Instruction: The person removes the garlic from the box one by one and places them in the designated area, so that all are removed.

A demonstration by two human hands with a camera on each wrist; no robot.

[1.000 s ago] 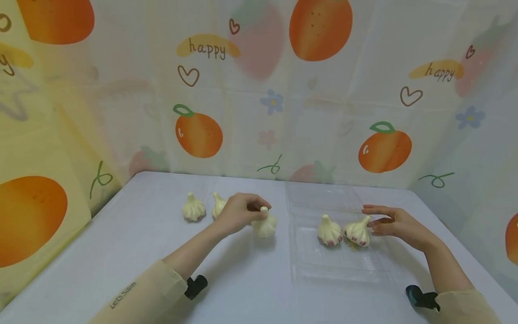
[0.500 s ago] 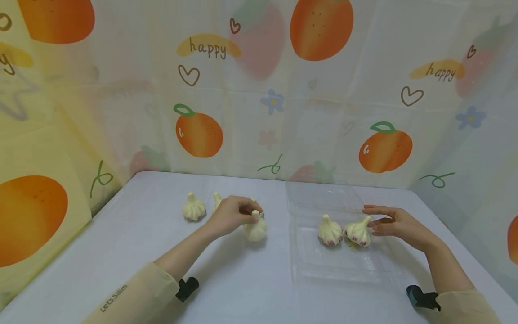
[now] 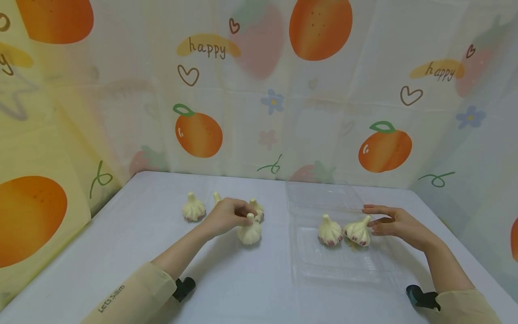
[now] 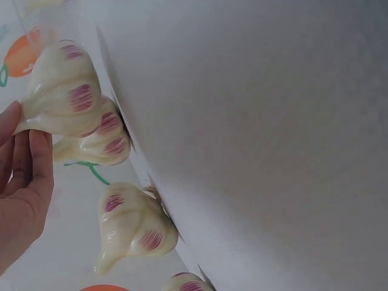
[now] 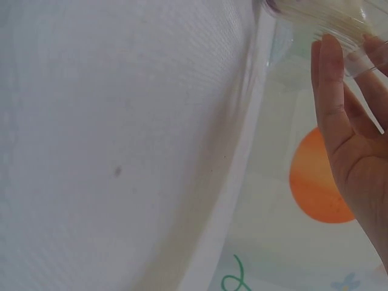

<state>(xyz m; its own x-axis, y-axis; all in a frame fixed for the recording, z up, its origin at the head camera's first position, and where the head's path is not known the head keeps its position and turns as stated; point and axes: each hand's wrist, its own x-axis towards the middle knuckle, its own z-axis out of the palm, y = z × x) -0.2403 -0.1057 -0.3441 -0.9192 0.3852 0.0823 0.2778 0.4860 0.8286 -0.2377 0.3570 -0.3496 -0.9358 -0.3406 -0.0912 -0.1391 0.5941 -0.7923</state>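
The left hand (image 3: 226, 217) pinched the stalk of a cream-coloured garlic bulb with purple streaks near its base (image 3: 249, 232), fingertips curled round the stalk tip. The bulb body hung below and just right of the fingers, at the white tabletop (image 3: 226, 288); whether it touched the surface could not be told. In the left wrist view, the same bulb (image 4: 60, 91) lay against the fingertips (image 4: 36, 163), with the stalk held between them.

Three further cream garlic bulbs sat on the table near that hand: one at far left (image 3: 193, 208), one partly hidden behind the hand (image 3: 217, 198) and one just behind the held bulb (image 3: 256, 209).

The right hand (image 3: 394, 222) was relaxed, fingers extended (gripping nothing), beside the right wall of a clear plastic clamshell tray (image 3: 323, 265). Two garlic bulbs rested inside the tray, an upright one (image 3: 329, 231) and a tilted one (image 3: 358, 231) nearest the right fingertips.
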